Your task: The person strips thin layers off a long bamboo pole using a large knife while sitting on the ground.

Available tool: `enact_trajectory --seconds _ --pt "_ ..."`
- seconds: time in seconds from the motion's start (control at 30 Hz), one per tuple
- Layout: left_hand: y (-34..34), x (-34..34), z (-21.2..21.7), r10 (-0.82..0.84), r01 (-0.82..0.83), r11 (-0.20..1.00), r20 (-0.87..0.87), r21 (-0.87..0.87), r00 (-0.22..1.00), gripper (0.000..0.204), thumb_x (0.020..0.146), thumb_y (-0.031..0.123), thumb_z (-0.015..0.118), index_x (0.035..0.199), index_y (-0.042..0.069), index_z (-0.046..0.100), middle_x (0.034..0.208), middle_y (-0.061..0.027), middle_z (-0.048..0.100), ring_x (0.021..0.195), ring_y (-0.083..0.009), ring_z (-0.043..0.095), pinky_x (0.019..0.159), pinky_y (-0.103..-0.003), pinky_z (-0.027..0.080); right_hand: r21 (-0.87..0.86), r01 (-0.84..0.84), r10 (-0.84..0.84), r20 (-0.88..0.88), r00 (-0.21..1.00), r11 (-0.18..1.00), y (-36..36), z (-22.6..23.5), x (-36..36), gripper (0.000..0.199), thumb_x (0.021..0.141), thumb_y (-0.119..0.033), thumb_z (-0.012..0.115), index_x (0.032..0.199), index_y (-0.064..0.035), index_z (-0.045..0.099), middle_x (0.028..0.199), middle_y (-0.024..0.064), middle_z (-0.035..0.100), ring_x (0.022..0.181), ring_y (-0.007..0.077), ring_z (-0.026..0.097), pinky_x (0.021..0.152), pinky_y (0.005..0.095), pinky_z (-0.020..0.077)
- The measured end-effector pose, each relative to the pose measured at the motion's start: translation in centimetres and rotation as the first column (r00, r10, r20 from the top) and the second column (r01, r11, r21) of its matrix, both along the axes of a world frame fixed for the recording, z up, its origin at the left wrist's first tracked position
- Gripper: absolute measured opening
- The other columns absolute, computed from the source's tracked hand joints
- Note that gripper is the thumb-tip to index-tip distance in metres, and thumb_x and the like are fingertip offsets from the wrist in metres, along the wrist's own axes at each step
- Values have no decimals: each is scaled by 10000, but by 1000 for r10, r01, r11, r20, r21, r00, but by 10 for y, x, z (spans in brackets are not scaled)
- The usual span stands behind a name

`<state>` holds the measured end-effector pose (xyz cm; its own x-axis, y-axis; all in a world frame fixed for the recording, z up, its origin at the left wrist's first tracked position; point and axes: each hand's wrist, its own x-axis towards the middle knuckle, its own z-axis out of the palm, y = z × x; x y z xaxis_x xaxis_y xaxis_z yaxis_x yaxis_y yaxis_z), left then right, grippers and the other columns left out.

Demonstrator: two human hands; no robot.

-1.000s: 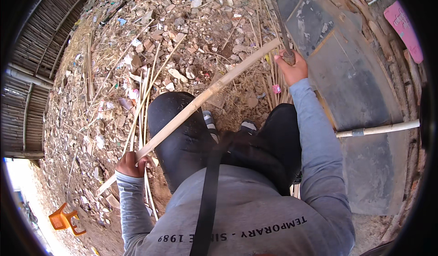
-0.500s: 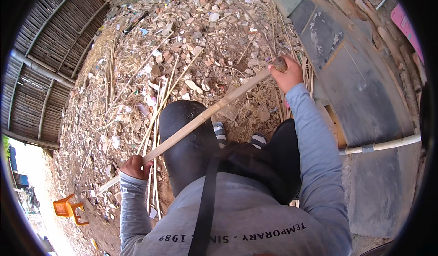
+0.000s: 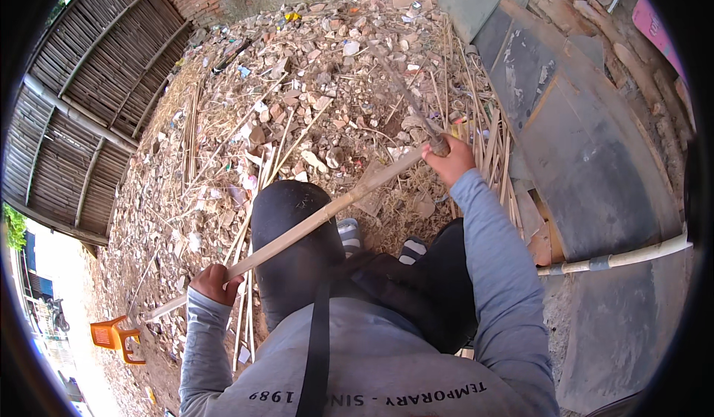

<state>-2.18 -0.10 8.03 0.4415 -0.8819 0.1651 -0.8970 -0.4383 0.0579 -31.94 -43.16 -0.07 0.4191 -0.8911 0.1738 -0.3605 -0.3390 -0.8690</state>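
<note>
A long split bamboo strip slants across my raised left knee, its far end up at the right. My left hand is closed round its lower part, and the tip reaches past it to the lower left. At the upper end my right hand is closed round the thick wooden handle of a machete. Its dark, narrow blade points away and to the left, blurred against the rubble. The strip's upper end meets the machete at my right fingers; whether they also grip the strip is hard to see.
Rubble and dry straw cover the ground. More bamboo strips lie at the right and beside my left knee. Dark sheets and a pale pole stand right. A bamboo wall and an orange plastic chair are left.
My right hand has come down and a little left with the machete and the strip's upper end. My left hand is slightly lower. The whole view has shifted a little.
</note>
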Motion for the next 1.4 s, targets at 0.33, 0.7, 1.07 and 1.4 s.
enact_trajectory --seconds 0.33,0.7,1.07,1.4 --pt "-4 -17 10 -38 38 999 40 -13 998 359 755 326 752 743 44 529 666 -143 566 619 -369 587 578 -468 466 -145 -9 -9 -123 992 989 8 0 -4 323 731 -199 739 991 -27 652 875 153 679 819 312 660 752 381 517" --pt "4 -20 11 -62 63 998 58 -20 996 379 756 364 745 730 59 522 662 -139 568 603 -366 584 569 -474 461 -88 3 -12 -103 995 996 3 -9 -9 324 732 -203 728 990 -25 646 863 182 676 827 354 657 737 405 518" --pt "3 -13 5 -69 69 998 51 -3 996 384 775 394 723 739 60 537 658 -133 562 606 -357 579 571 -472 458 -394 15 -30 -32 999 919 -4 -28 -4 455 719 -217 751 1100 0 633 907 170 688 880 335 665 816 364 519" --pt "10 2 -13 -61 61 998 13 -25 998 427 796 447 692 716 62 525 636 -135 551 578 -360 574 541 -476 447 -68 -65 50 -194 980 996 11 -6 3 449 744 -238 739 1109 0 631 925 179 689 869 307 677 800 368 519"
